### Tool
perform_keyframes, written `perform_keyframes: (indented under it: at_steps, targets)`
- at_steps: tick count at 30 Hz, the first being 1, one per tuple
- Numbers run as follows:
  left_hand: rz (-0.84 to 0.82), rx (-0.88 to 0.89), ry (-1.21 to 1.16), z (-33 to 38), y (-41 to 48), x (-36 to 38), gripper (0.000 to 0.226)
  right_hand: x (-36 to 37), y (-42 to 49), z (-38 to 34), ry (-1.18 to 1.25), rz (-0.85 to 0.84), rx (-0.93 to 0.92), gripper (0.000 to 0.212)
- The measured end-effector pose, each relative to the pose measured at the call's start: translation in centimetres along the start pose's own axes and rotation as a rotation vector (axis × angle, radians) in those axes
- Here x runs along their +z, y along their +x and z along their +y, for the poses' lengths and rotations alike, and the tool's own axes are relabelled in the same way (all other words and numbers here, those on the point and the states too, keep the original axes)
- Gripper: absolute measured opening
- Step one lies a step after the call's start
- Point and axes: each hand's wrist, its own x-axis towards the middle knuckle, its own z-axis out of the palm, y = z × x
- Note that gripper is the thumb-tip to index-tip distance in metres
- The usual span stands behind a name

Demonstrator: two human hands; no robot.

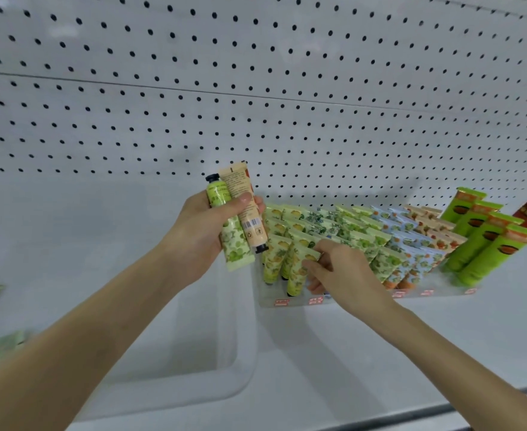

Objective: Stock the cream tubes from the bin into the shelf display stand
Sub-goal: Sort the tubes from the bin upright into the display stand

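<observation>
While the left hand (200, 231) grips a green tube (235, 244) and peach tube (246, 206) just left of the display stand (436, 294), the right hand (343, 269) pinches a lemon-print tube (298, 276) at its front-left corner, where a nudge could topple neighbouring tubes (274, 259).

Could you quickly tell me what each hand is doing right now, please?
Left hand: grips a green tube and a peach tube.
Right hand: pinches a yellow tube in the stand.
</observation>
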Motion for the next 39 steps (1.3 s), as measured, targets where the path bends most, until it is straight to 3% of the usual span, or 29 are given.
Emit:
perform_keyframes:
  at_steps: [9, 18, 25, 31, 35, 39]
  targets:
    - [-0.023, -0.02, 0.014, -0.2, 0.1, 0.4, 0.016, -0.2, 0.4, -0.1, 0.058, -0.057, 0.01, 0.004]
    - [-0.041, -0.035, 0.018, -0.2, -0.1, 0.7, 0.023, -0.5, 0.2, -0.2, 0.09, -0.083, 0.02, 0.02]
    - [-0.084, -0.019, 0.055, -0.1, -0.4, 0.8, 0.023, -2.3, -1.3, -0.8, 0.066, 0.034, -0.006, 0.017]
    - [-0.29, -0.014, 0.224, 0.9, -2.5, 2.1, 0.03, -5.2, -3.1, -1.8, 0.355, 0.174, -0.112, 0.004]
    - [-0.44, -0.066, 0.266, 0.6, -4.6, 5.2, 0.033, -7.1, -4.5, -2.5, 0.653, 0.031, -0.127, 0.011]
    - [-0.458, -0.036, 0.274, -0.5, -5.7, 8.3, 0.028, -8.0, -5.6, -1.3, 0.769, -0.054, -0.182, 0.028]
